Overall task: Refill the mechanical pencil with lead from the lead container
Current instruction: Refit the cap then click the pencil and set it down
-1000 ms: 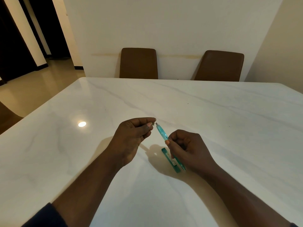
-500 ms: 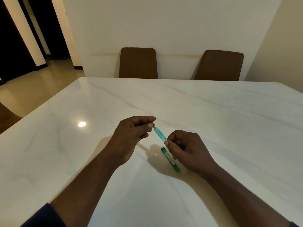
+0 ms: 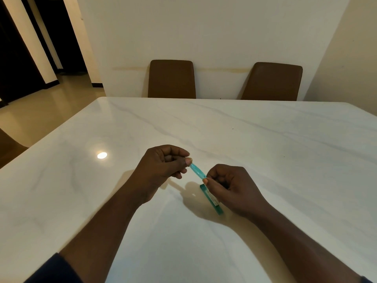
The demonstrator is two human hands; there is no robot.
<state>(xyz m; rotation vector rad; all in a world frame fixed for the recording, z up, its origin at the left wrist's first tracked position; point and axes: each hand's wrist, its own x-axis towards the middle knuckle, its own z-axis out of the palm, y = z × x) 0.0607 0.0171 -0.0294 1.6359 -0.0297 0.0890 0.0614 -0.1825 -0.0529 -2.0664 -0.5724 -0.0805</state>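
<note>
A translucent teal mechanical pencil (image 3: 197, 172) is held a little above the white marble table (image 3: 265, 152), slanting up to the left. My right hand (image 3: 230, 186) grips its barrel between thumb and fingers. My left hand (image 3: 163, 166) pinches the pencil's upper end with thumb and forefinger, hiding that end. A flat teal lead container (image 3: 213, 202) lies on the table just below my right hand, partly covered by it.
Two brown chairs (image 3: 171, 79) (image 3: 271, 81) stand at the table's far edge against a cream wall. A bright lamp reflection (image 3: 102, 155) shines on the tabletop to the left. The table's left edge drops to a tiled floor.
My left thumb and forefinger have closed over the pencil's upper end, which showed a small tip before. Both hands have drawn slightly closer together.
</note>
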